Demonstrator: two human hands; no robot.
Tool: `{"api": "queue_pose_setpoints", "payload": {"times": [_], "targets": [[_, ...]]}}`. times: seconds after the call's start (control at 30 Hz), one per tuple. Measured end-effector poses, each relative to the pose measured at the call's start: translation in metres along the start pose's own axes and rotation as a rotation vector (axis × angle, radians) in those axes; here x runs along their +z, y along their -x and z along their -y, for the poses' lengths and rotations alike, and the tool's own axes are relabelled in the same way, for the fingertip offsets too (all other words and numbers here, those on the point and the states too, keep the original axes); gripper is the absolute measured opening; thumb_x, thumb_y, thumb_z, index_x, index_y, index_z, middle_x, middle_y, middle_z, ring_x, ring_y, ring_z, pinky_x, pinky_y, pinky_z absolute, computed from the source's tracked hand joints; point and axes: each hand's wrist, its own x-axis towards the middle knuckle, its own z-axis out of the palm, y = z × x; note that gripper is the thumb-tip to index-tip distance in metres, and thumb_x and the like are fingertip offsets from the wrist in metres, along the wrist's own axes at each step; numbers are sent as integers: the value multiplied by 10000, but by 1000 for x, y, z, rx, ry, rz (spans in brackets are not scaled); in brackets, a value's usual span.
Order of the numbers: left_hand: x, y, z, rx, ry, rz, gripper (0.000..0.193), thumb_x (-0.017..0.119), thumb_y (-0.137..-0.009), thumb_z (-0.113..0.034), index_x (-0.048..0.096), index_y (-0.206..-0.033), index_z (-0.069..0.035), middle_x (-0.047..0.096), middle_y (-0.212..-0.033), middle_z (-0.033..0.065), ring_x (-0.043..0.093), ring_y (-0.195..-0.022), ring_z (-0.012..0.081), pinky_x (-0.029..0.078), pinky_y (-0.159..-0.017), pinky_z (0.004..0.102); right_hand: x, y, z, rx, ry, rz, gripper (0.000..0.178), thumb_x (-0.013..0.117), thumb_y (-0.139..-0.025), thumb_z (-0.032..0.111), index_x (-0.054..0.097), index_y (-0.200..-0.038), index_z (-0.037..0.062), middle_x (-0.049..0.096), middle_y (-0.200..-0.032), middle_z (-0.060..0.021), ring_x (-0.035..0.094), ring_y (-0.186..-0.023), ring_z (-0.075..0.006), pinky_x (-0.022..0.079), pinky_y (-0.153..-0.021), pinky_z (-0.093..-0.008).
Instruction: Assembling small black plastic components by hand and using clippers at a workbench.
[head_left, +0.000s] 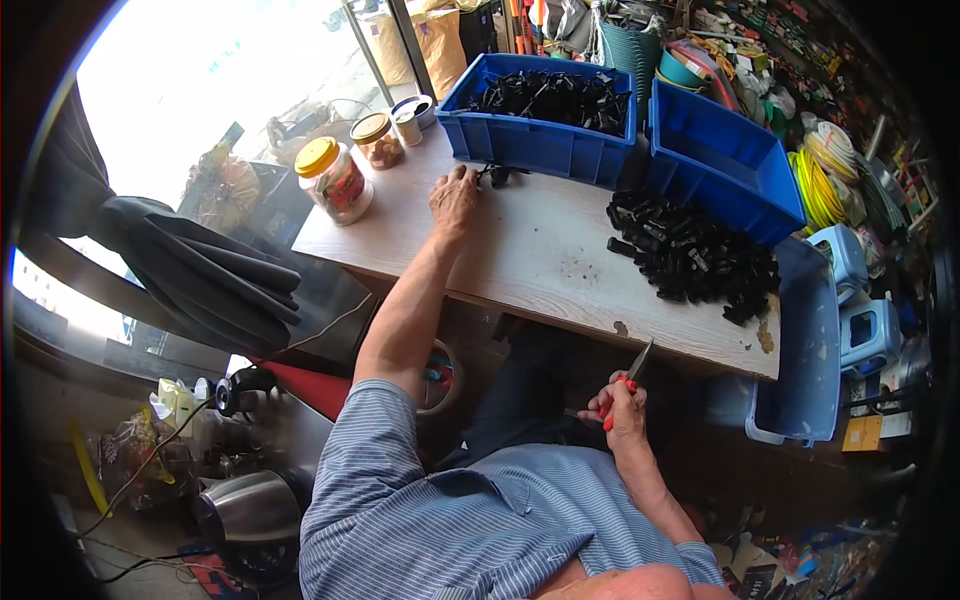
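My left hand (455,203) reaches across the wooden table, its fingers bent and drawn together at a small black plastic part (498,177). That part lies in front of a blue bin (545,143) heaped with similar black pieces (550,100); my fingertips partly hide how it is held. Near the table's front edge, my right hand (624,412) is wrapped around the red handles of long-nose pliers (638,366). Their metal jaws point up and away, beside the table edge. A large pile of black plastic parts (695,250) covers the table's right end.
A second blue bin (725,150) stands tilted behind the pile. Jars with a yellow lid (318,157) and a brown lid (376,140) sit at the left, near a small white container (407,125). A pale blue tub (800,350) adjoins the right edge of the table (560,240).
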Motion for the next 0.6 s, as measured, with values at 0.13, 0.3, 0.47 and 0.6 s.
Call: {"api": "queue_pose_setpoints", "payload": {"times": [0.13, 0.3, 0.47, 0.6], "targets": [[-12, 16, -2, 201, 31, 16, 278, 636, -828, -130, 661, -1105, -123, 635, -1192, 99, 601, -1050, 348, 494, -900, 444, -4, -5, -3, 22, 6, 9, 163, 570, -855, 209, 532, -972, 103, 505, -651, -17, 557, -564, -142, 581, -538, -371], [-21, 38, -3, 274, 95, -26, 185, 642, -819, -104, 645, -1002, -73, 650, -1087, 118, 632, -948, 349, 517, -823, 439, 0, -5, -5, 36, 28, 43, 134, 564, -862, 211, 527, -937, 106, 502, -650, -13, 553, -561, -136, 581, -541, -375], [-31, 59, -17, 270, 217, -24, 116, 633, -819, -73, 588, -921, -42, 642, -990, 140, 634, -873, 364, 509, -753, 456, 7, -1, 0, 36, 44, 51, 122, 564, -870, 218, 529, -910, 108, 500, -639, -11, 545, -550, -130, 583, -543, -379], [-49, 84, -36, 219, 449, -70, 111, 679, -847, -85, 583, -889, -47, 661, -990, 146, 653, -775, 345, 518, -655, 420, 11, 0, 3, 51, 72, 97, 132, 571, -875, 225, 533, -912, 104, 501, -624, -16, 539, -539, -126, 585, -542, -380]]}}
